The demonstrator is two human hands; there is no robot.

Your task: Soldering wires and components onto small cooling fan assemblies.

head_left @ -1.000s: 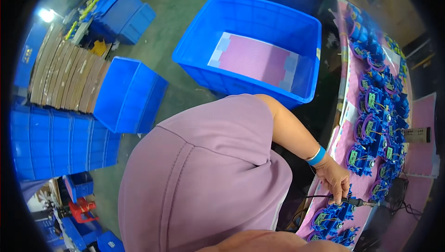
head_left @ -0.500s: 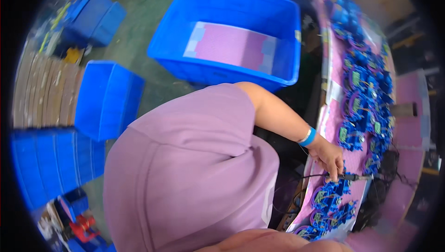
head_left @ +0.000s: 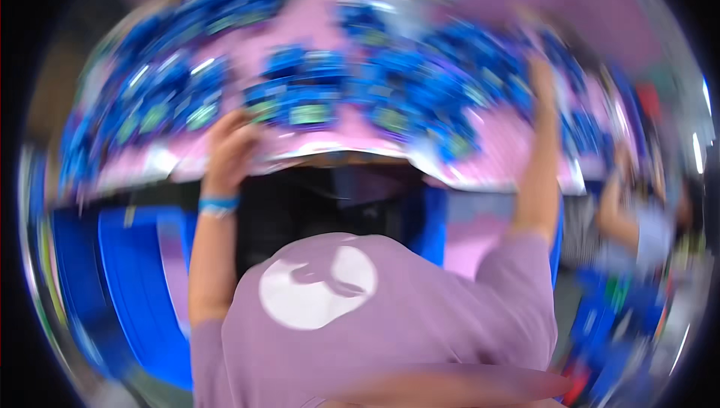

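Everything on the bench is smeared by motion. My left hand (head_left: 231, 144), below a blue wristband (head_left: 218, 204), is at the front edge of the pink-covered bench (head_left: 504, 149). Its fingers look curled in, beside a blue assembly with a green part (head_left: 309, 87); whatever they hold, if anything, cannot be made out. My right hand (head_left: 537, 63) stretches far over the bench at the right, among more blue assemblies (head_left: 450, 78). Blur hides its fingers and anything in them.
Rows of blue assemblies (head_left: 161, 93) cover the left of the bench. A blue bin (head_left: 142, 295) stands below left, and another blue bin (head_left: 433, 224) is partly under the bench. Another person (head_left: 637, 220) is at the far right.
My view has swung from the bins on the left to face the bench. My left hand now shows at the bench's front edge; my right arm has come into view, outstretched.
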